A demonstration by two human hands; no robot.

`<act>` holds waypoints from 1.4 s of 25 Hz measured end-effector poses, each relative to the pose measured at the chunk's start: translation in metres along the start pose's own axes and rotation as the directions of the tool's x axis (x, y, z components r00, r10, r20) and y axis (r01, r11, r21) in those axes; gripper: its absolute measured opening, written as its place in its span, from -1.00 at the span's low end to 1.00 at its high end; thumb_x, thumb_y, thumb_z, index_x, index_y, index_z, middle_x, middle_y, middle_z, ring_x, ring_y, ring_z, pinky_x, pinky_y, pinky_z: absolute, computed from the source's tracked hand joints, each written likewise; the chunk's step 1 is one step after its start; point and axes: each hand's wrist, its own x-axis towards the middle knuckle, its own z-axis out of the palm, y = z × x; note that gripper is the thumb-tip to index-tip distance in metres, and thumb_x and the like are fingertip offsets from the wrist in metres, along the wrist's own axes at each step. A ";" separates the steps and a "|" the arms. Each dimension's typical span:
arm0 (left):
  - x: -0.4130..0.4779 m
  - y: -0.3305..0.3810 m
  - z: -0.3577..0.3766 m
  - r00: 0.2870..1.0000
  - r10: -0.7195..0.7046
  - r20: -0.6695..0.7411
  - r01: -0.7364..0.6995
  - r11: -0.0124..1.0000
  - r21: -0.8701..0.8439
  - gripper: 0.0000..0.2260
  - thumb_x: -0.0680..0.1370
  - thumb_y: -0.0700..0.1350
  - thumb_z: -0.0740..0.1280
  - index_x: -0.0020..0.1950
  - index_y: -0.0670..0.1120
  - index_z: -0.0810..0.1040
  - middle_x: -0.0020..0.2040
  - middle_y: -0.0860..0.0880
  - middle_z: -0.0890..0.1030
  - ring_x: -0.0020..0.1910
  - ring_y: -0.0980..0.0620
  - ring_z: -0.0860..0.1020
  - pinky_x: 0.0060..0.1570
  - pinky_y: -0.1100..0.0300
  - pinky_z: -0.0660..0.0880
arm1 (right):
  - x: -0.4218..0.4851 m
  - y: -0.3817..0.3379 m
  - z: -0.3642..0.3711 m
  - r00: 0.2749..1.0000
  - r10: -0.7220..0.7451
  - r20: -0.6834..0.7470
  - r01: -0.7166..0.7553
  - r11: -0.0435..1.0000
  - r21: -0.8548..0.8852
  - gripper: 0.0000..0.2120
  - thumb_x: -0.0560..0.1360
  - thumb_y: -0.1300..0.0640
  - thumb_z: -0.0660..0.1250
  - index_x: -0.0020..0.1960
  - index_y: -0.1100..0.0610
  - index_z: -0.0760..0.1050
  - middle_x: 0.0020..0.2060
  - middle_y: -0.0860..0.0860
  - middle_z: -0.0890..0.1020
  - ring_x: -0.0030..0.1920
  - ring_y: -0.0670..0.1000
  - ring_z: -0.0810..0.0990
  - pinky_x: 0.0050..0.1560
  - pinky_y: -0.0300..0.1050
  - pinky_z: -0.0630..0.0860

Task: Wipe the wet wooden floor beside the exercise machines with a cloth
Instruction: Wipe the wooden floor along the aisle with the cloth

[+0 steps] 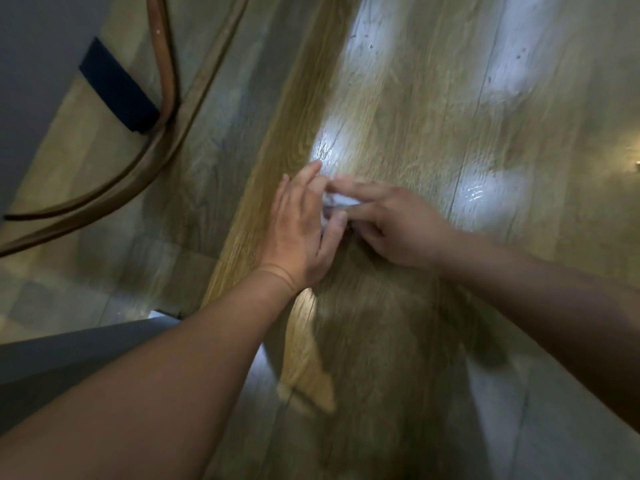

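White cloth [337, 201] bunched between both grips | left hand [300, 233], right hand [394, 226] pinching it | wooden floor [433, 109] below

An indoor room, home or small gym, I can't tell which. The wood-plank floor [398, 109] shines with wet patches; at the upper left of the frame a curved brown tube frame [166, 64] carries a dark padded block [119, 86].

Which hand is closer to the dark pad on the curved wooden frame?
Left. The left hand lies below and right of the dark pad; the right hand is farther right, across the cloth.
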 end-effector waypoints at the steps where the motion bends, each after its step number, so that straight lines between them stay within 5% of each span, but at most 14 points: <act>1: 0.001 0.001 0.001 1.000 0.009 0.018 -0.010 0.999 0.044 -0.63 0.58 -0.02 0.17 0.31 -0.19 0.43 0.41 -0.20 0.44 0.46 -0.18 0.34 0.42 -0.29 0.20 | 0.001 0.008 -0.006 0.996 0.051 -0.069 -0.053 0.998 -0.028 -0.59 0.57 0.04 0.09 0.23 0.04 0.65 0.39 0.17 0.52 0.39 0.26 0.48 0.25 0.25 0.53; 5: 0.000 0.004 0.002 0.996 0.040 0.081 -0.054 0.984 0.171 -0.73 0.58 -0.09 0.19 0.18 -0.14 0.57 0.35 -0.13 0.53 0.44 -0.12 0.39 0.42 -0.27 0.20 | -0.007 0.007 -0.009 0.976 0.133 -0.175 -0.166 0.968 -0.186 -0.59 0.55 0.05 0.12 0.27 0.02 0.62 0.33 0.17 0.56 0.32 0.30 0.52 0.23 0.24 0.47; 8: 0.001 0.017 0.000 0.991 0.079 0.105 -0.102 0.965 0.241 -0.75 0.56 -0.09 0.19 0.09 -0.20 0.57 0.23 -0.19 0.59 0.34 -0.17 0.48 0.40 -0.18 0.25 | -0.038 -0.029 0.003 0.951 0.261 -0.167 -0.282 0.952 -0.119 -0.55 0.59 0.02 0.08 0.38 0.09 0.53 0.43 0.13 0.48 0.43 0.25 0.43 0.36 0.20 0.40; 12: -0.023 0.061 -0.002 0.988 0.031 0.150 -0.056 0.985 0.163 -0.75 0.47 -0.14 0.21 0.10 -0.19 0.50 0.02 -0.22 0.57 0.04 -0.24 0.51 0.03 -0.02 0.40 | -0.101 -0.060 0.006 0.919 0.379 -0.109 -0.387 0.920 -0.060 -0.57 0.63 0.16 0.16 0.49 0.12 0.37 0.52 0.09 0.36 0.53 0.15 0.29 0.48 0.08 0.24; 17: -0.107 0.117 -0.023 0.931 0.156 0.329 -0.207 0.970 0.127 -0.80 0.47 -0.19 0.25 0.04 -0.19 0.56 -0.04 -0.20 0.61 0.07 -0.22 0.48 0.10 0.00 0.37 | -0.174 -0.127 -0.001 0.860 0.511 -0.018 -0.510 0.860 0.014 -0.44 0.60 0.21 0.22 0.57 0.16 0.19 0.47 0.14 0.38 0.46 0.19 0.30 0.43 -0.01 0.24; 20: -0.170 0.151 -0.037 0.900 0.065 0.432 -0.143 0.978 0.149 -0.73 0.49 -0.20 0.26 0.16 -0.18 0.57 0.05 -0.18 0.62 0.13 -0.22 0.47 0.16 0.05 0.32 | -0.218 -0.176 0.025 0.860 0.505 -0.075 -0.505 0.863 0.023 -0.56 0.56 0.20 0.29 0.43 0.18 0.43 0.21 0.22 0.51 0.22 0.27 0.45 0.20 0.04 0.43; 23: -0.240 0.191 -0.046 0.817 0.076 0.571 -0.149 0.985 0.082 -0.61 0.47 -0.21 0.16 0.23 -0.24 0.57 0.10 -0.20 0.63 0.16 -0.22 0.54 0.26 0.13 0.31 | -0.263 -0.219 0.038 0.827 0.561 -0.021 -0.554 0.822 0.133 -0.74 0.53 0.18 0.28 0.20 0.10 0.56 -0.02 0.09 0.43 0.03 0.15 0.46 -0.01 0.01 0.52; 25: -0.256 0.197 -0.044 0.783 0.081 0.617 -0.277 0.933 0.229 -0.48 0.51 -0.22 0.03 0.46 -0.33 0.32 0.43 -0.30 0.40 0.45 -0.25 0.34 0.49 0.08 0.16 | -0.277 -0.219 0.036 0.848 0.529 0.023 -0.527 0.838 0.142 -0.74 0.52 0.15 0.28 0.20 0.07 0.56 0.04 0.07 0.43 0.02 0.13 0.49 -0.06 -0.03 0.52; 27: -0.240 0.193 -0.024 0.732 -0.058 0.678 -0.210 0.928 0.307 -0.40 0.59 -0.21 0.03 0.56 -0.32 -0.16 0.59 -0.29 -0.13 0.58 -0.24 -0.15 0.55 -0.03 -0.16 | -0.267 -0.180 0.030 0.869 0.494 -0.013 -0.488 0.862 0.139 -0.71 0.51 0.11 0.31 0.22 0.07 0.60 0.12 0.12 0.49 0.04 0.17 0.55 -0.03 -0.04 0.53; 28: -0.214 0.198 -0.016 0.684 -0.141 0.716 -0.141 0.937 0.319 -0.36 0.61 -0.18 0.05 0.56 -0.29 -0.25 0.59 -0.25 -0.23 0.57 -0.22 -0.25 0.54 -0.08 -0.21 | -0.258 -0.157 0.023 0.850 0.523 -0.065 -0.517 0.851 0.090 -0.70 0.53 0.10 0.31 0.24 0.06 0.61 0.15 0.14 0.51 0.08 0.19 0.56 0.03 -0.01 0.52; 31: -0.128 0.208 0.022 0.729 -0.132 0.671 -0.096 0.952 0.291 -0.32 0.61 -0.04 0.09 0.58 -0.25 -0.21 0.61 -0.19 -0.22 0.58 -0.16 -0.24 0.52 -0.13 -0.21 | -0.233 -0.098 -0.007 0.715 0.674 -0.186 -0.689 0.724 -0.028 -0.68 0.57 0.08 0.29 0.31 0.00 0.57 0.30 0.10 0.48 0.29 0.19 0.45 0.26 0.05 0.38; 35: -0.090 0.204 0.028 0.721 -0.021 0.693 -0.139 0.975 0.173 -0.38 0.62 -0.05 0.09 0.62 -0.14 -0.11 0.62 -0.12 -0.18 0.59 -0.11 -0.21 0.54 -0.15 -0.14 | -0.232 -0.075 -0.025 0.734 0.650 -0.198 -0.678 0.713 -0.177 -0.60 0.60 0.07 0.21 0.43 -0.07 0.45 0.29 0.06 0.52 0.28 0.18 0.45 0.13 0.07 0.43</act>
